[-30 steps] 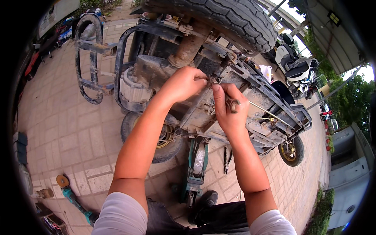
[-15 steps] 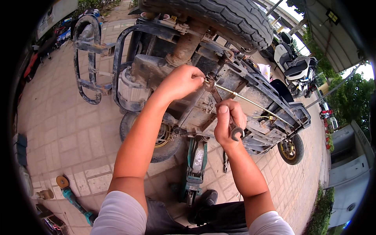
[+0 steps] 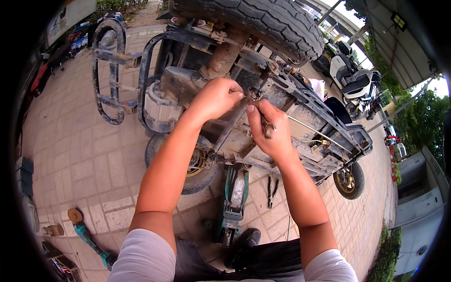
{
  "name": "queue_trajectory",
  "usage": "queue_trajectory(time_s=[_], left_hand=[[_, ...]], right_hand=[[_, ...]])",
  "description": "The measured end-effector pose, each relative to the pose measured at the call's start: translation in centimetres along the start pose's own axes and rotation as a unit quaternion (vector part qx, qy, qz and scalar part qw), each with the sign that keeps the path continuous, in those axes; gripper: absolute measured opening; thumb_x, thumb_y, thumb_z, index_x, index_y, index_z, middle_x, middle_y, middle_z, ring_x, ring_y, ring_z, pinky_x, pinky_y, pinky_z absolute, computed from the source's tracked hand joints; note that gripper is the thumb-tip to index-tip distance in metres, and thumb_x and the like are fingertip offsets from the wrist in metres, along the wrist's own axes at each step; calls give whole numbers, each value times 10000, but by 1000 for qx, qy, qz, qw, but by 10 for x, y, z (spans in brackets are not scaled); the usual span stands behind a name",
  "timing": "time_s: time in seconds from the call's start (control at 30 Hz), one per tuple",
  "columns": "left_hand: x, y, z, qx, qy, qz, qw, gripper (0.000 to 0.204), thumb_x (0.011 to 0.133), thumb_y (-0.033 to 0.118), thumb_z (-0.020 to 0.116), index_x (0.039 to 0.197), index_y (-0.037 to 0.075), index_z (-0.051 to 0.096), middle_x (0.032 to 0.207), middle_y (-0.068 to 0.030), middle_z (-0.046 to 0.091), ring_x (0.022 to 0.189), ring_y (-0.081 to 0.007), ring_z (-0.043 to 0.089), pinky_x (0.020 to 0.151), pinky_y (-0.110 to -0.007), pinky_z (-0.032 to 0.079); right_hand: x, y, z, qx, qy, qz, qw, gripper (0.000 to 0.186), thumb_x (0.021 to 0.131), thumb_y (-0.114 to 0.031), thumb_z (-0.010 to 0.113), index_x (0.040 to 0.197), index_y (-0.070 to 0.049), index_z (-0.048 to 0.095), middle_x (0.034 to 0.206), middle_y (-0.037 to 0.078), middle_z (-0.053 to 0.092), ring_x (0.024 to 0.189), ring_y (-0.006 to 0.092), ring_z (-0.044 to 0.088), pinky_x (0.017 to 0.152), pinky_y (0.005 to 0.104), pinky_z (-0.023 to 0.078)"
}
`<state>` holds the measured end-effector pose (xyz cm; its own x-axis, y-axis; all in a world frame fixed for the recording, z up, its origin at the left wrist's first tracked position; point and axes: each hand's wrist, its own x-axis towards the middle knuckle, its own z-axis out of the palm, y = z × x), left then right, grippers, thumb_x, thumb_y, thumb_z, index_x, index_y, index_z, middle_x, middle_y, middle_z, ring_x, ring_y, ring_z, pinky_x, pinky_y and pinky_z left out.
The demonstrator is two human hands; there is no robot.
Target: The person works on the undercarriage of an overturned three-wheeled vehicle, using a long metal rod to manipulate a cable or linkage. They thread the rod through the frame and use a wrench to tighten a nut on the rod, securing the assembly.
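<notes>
A tilted vehicle's rusty, grimy underside faces me. My left hand has thumb and forefinger pinched at a small metal linkage in its middle; what they grip is too small to make out. My right hand is closed round a metal wrench, its thumb just below that linkage and the open jaw showing among the fingers. A long thin rod runs from behind this hand down to the right along the frame.
A large tyre hangs above. A green floor jack stands below, pliers lying beside it. A cordless grinder lies lower left. A bent tube bumper juts out left. Parked scooters stand at right.
My right hand with the wrench dropped lower half a second ago and is now back up, slightly further left, covering more of the rod. My left hand has shifted only slightly.
</notes>
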<state>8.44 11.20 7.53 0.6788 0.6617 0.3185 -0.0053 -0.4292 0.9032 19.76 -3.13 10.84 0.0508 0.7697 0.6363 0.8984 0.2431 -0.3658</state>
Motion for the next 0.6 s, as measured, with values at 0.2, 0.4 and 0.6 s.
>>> queue_trajectory(time_s=[0.2, 0.4, 0.6], left_hand=[[0, -2, 1, 32, 24, 14, 999, 233, 845, 166, 636, 949, -34, 698, 825, -164, 701, 778, -255, 679, 736, -361, 516], [0, -5, 1, 19, 11, 10, 1000, 265, 864, 200, 627, 968, -36, 686, 828, -160, 702, 774, -249, 677, 730, -358, 514], [1, 1, 7, -19, -28, -69, 997, 247, 963, 213, 598, 936, -29, 635, 739, -21, 610, 655, -100, 568, 597, -262, 495]], right_hand=[[-47, 3, 55, -158, 29, -149, 976, 239, 771, -177, 765, 890, -94, 574, 749, 77, 531, 660, 286, 560, 583, 379, 437], [-62, -4, 27, -49, 32, -107, 993, 190, 779, -141, 748, 874, -98, 590, 738, 62, 535, 628, 274, 549, 572, 385, 431], [-32, -7, -38, 27, 37, -35, 998, 136, 912, -141, 648, 839, -31, 613, 746, 113, 546, 640, 296, 551, 579, 372, 445]])
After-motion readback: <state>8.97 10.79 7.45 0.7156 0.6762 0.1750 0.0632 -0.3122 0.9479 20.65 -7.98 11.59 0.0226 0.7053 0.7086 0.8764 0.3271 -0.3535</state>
